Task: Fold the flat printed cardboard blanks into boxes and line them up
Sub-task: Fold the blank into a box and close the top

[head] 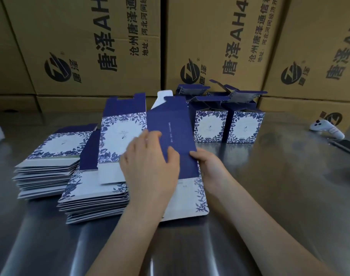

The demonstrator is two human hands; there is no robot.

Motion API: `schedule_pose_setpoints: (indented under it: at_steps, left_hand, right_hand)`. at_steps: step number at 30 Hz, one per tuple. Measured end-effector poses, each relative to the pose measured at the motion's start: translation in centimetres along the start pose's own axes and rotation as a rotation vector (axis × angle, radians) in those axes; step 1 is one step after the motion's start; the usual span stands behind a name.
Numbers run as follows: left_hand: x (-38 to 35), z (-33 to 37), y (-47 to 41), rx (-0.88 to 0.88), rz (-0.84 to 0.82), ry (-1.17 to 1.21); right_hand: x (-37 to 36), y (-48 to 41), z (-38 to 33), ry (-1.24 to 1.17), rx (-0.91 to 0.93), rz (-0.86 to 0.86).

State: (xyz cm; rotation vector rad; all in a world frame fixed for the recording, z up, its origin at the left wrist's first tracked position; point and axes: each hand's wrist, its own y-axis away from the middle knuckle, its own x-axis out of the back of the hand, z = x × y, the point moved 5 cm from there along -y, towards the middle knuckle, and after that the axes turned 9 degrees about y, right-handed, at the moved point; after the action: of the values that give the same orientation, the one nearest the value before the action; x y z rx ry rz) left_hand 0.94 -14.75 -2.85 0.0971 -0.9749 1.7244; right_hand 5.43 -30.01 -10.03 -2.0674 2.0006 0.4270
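Blank [170, 134] at table centre, partly opened: navy panel and leaf-printed panel tilted up, top flaps toward the cartons. Lower white part lies on the steel table [279, 186].

Left hand [150, 166] lies on its face, fingers close together across the seam, thumb set apart on the navy panel. Right hand [208, 166] pinches the navy panel's right edge, thumb on top; other fingers hidden behind the card.

Just left: near stack of flat blanks [94, 204], touching the held blank; second stack [48, 166] beside it, farther left.

Behind right: folded boxes [226, 124] upright, side by side, lids open; more behind them, partly hidden.

Far right: white controller [327, 127], dark flat object [347, 146] near it.

Brown printed cartons [90, 46] wall off the table's back.
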Motion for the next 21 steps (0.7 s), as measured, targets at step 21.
schedule_pose_setpoints:
  at_steps: [21]
  left_hand:
    - [0.7, -6.1, -2.9, 0.24, 0.261, 0.949]
  right_hand:
    - [0.5, 3.9, -6.6, 0.442, 0.687, 0.266]
